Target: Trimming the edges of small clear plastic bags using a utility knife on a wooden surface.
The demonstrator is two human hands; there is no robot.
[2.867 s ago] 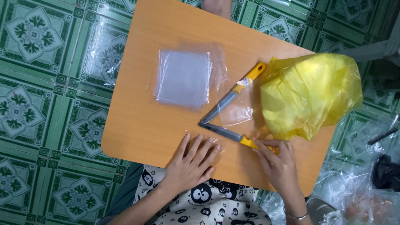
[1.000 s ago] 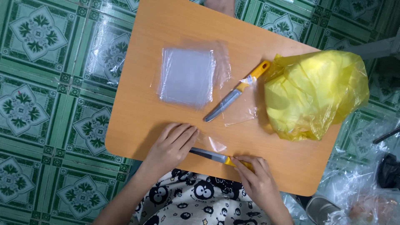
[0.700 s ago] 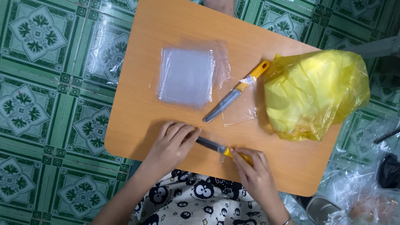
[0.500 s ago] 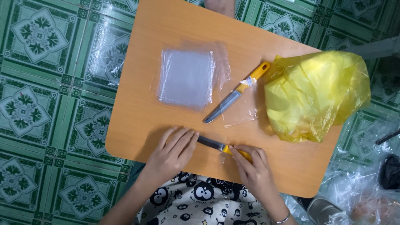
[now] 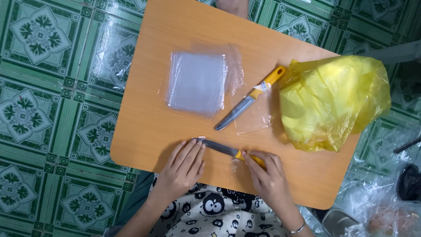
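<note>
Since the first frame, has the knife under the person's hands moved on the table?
Yes. The near knife has slid toward the table's near edge, away from the other knife, whose tip it earlier met.

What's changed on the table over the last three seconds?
The right hand pulled the near knife from beside the other one toward the table's front edge, and the left hand now rests at its blade tip. The second knife, clear bag stack and yellow bag stayed put.

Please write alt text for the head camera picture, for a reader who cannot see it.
Two hands work on a yellow-handled knife at the near edge of a wooden table: right hand on the handle, left hand beside the blade tip. Farther back lie a second knife, clear plastic bags and a yellow bag.
</note>
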